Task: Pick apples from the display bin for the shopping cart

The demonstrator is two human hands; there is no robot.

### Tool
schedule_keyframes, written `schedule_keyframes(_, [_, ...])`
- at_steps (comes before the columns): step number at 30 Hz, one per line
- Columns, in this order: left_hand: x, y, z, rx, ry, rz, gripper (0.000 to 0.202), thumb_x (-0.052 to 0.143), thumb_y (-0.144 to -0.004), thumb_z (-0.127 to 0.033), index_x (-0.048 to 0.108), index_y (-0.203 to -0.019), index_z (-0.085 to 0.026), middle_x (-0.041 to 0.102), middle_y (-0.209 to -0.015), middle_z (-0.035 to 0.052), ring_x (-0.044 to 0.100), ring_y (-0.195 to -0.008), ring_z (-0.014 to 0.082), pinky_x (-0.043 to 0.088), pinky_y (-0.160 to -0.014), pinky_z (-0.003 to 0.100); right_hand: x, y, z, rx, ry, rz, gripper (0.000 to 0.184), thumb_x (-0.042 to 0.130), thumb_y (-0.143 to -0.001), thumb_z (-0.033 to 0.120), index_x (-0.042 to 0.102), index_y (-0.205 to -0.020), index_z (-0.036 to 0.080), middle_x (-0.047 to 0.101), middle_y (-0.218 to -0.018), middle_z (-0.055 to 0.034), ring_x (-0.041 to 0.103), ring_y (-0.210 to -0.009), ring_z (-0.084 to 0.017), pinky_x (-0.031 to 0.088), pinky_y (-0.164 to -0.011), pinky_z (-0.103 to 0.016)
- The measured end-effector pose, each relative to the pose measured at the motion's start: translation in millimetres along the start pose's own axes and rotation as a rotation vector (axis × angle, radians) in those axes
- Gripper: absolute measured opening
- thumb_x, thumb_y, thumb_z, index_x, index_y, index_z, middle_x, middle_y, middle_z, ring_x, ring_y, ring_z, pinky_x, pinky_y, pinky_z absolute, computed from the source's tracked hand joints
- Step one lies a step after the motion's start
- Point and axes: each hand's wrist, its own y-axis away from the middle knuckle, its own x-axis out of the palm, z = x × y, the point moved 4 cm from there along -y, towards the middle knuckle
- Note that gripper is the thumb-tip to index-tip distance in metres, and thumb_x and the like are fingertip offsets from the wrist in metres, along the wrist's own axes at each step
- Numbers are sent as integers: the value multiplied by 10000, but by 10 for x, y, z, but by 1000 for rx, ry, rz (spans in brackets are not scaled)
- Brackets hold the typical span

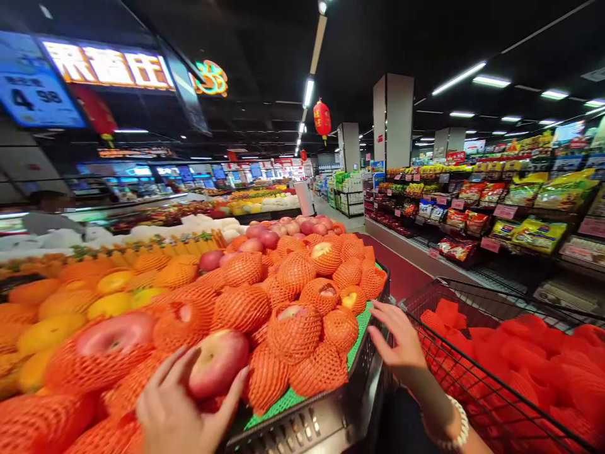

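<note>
Head view: the left hand (182, 413) is closed around 1 bare apple (218, 361) from the near side. The fingers reach up the apple's left flank and the thumb presses against its right flank. The apple sits just beyond the palm, in contact with it, on top of the heap at the near end of the black crate (324, 421). This is by far the nearer hand.

The right hand (399, 337) lies well to the right of the apple, palm down with fingers spread, resting on the crate's rim and holding nothing. A bead bracelet (456, 429) circles its wrist.

The apple is round, so no long axis shows. Its skin is glossy pinkish red, with a pale yellow patch on the upper face, and it wears no net.

Just behind the apple and to its right, netted apples (293, 328) are stacked touching one another, each in orange foam mesh. To the left of the apple lies a half-covered apple (111, 340), its pink top showing through the mesh. Below and right of the apple, a green mat (295, 400) lines the crate. Far to the right of the apple stands a wire cart (454, 372) holding loose orange nets (543, 359).
</note>
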Motion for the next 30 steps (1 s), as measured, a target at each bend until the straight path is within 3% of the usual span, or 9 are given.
schedule_keyframes(2, [-18,-33,-77,78,-64,-21,893,613,-929,-685,486,-1474,11,575,-1388,356,572,-1277,546,431,-1105,739,128,-278,565,-183,-158,-42,424,552,-1101,390,618,-1461,177,561,-1500,-83,535,-1384,-217,478,-1196,-422])
schedule_keyframes(4, [-21,-41,-83,115,-88,-34,832,604,-949,-650,497,-1451,5,585,-1362,353,593,-1241,533,458,-1067,731,266,-511,957,-219,-219,0,555,673,-1046,453,568,-1503,155,528,-1521,-113,520,-1393,-279,483,-1194,-510])
schedule_keyframes(8, [4,-12,-22,136,-99,-21,748,611,-964,-602,507,-1432,-28,583,-1368,324,593,-1236,497,480,-1047,688,547,-764,1310,-150,-183,151,846,979,-780,486,595,-1463,166,469,-1538,-161,466,-1411,-404,472,-1161,-666])
schedule_keyframes(10, [11,-1,-20,150,-102,-19,715,621,-970,-567,504,-1436,-38,582,-1373,312,590,-1244,482,483,-1051,664,648,-787,1354,-118,-187,213,809,1041,-695,382,635,-1361,168,473,-1504,-183,456,-1410,-420,492,-1133,-666])
schedule_keyframes(13, [3,0,-47,151,-92,-27,664,604,-987,-521,509,-1423,-28,580,-1364,315,586,-1241,485,478,-1043,661,693,-754,1329,-85,-224,210,700,1030,-663,241,642,-1245,210,528,-1404,-123,516,-1342,-364,542,-1090,-612])
schedule_keyframes(18, [16,28,-42,151,-84,-16,604,583,-997,-456,488,-1448,-66,576,-1381,286,571,-1258,462,456,-1065,642,606,-577,1224,-196,-281,-42,779,965,-583,155,590,-1264,211,547,-1379,-109,567,-1268,-314,554,-1085,-480])
schedule_keyframes(26, [-147,151,-117,283,-113,-179,548,733,-897,-274,528,-1392,-158,617,-1315,249,607,-1188,410,474,-1032,577,398,-320,1221,-456,-312,-488,520,751,-939,385,551,-1363,160,519,-1402,-184,545,-1339,-336,525,-1128,-509])
schedule_keyframes(28, [-176,212,-221,248,2,-138,490,728,-903,-245,550,-1358,-209,621,-1316,209,614,-1215,382,490,-1047,567,281,-268,1277,-468,-310,-545,530,759,-959,421,539,-1365,161,507,-1397,-190,540,-1351,-352,538,-1122,-529])
schedule_keyframes(30, [-131,307,-354,158,275,-4,396,636,-981,-362,568,-1355,-250,625,-1356,174,628,-1266,356,551,-1020,526,185,-181,1350,-460,-342,-525,486,718,-998,449,532,-1361,184,504,-1388,-187,541,-1359,-362,556,-1108,-557])
